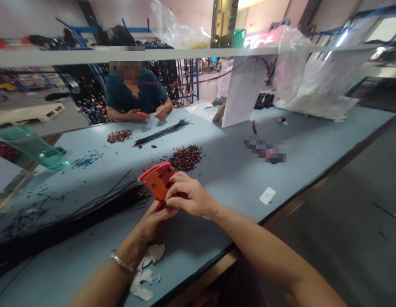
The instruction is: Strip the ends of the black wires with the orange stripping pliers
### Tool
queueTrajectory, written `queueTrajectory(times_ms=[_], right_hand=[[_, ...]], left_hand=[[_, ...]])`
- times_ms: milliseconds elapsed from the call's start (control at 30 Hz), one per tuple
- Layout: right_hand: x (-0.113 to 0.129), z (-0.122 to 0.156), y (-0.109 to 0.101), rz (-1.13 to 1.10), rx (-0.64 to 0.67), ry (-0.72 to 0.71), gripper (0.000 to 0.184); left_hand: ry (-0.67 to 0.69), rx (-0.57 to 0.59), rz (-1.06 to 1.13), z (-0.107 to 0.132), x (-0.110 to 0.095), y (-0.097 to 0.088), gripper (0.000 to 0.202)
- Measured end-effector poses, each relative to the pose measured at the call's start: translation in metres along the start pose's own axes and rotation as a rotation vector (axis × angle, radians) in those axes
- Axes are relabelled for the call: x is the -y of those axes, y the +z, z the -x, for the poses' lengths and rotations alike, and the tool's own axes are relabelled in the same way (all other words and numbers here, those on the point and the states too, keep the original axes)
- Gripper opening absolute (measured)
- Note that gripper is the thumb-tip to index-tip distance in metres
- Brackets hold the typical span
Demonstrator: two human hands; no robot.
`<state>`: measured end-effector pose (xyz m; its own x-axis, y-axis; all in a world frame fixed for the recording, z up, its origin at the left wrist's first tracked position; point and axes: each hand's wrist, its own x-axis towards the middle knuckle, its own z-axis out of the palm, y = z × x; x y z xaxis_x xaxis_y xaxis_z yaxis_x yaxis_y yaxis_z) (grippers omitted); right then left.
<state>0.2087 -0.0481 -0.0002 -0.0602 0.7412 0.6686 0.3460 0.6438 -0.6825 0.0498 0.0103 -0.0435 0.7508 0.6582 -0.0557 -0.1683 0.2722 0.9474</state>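
An orange and red wire stripper (pixel 157 180) stands upright above the near part of the table, its head tilted to the left. My left hand (pixel 157 219) is closed round its handles from below. The fingers of my right hand (pixel 190 195) are curled against the tool's right side, just under the red head, and appear to grip it; whether a wire is between them is hidden. Left of the tool lies a long bundle of black wires (pixel 89 217), its stripped ends close to the tool. Behind it is a heap of small black and copper offcuts (pixel 186 158).
Across the blue-grey table (pixel 229 170) a co-worker (pixel 137 94) holds a red tool. A second wire bundle (pixel 162 133), copper bits (pixel 119 136), blue bits (pixel 87 159) and a green bottle (pixel 34 147) lie left. Torn paper (pixel 146 273) is by my left wrist; a white card (pixel 267 195) lies right.
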Motion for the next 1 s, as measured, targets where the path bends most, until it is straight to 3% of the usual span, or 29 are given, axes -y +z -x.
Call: queueTrajectory(times_ms=[133, 233, 433, 533, 667, 833, 1000], right_hand=[[0.002, -0.001, 0.000, -0.019, 0.065, 0.006, 0.011], [0.000, -0.003, -0.005, -0.080, 0.129, 0.031, 0.010], [-0.015, -0.003, -0.022, -0.484, 0.216, 0.212, 0.013], [-0.025, -0.002, -0.025, -0.633, 0.127, 0.381, 0.018], [-0.040, 0.000, -0.022, -0.593, -0.049, 0.461, 0.015], [-0.056, 0.002, -0.015, -0.551, -0.048, 0.543, 0.010], [-0.056, 0.001, -0.014, -0.551, -0.064, 0.560, 0.013]], left_hand=[[-0.042, -0.121, -0.082, 0.003, 0.001, -0.003, 0.034], [0.004, -0.153, -0.169, 0.002, -0.004, 0.000, 0.035], [0.049, -0.155, -0.215, 0.000, -0.011, 0.004, 0.035], [0.097, -0.010, -0.193, -0.001, -0.014, 0.006, 0.025], [0.141, 0.123, -0.187, -0.001, -0.018, 0.010, 0.015], [0.194, 0.120, -0.324, 0.000, -0.021, 0.012, 0.012], [0.193, 0.052, -0.380, 0.000, -0.020, 0.010, 0.016]])
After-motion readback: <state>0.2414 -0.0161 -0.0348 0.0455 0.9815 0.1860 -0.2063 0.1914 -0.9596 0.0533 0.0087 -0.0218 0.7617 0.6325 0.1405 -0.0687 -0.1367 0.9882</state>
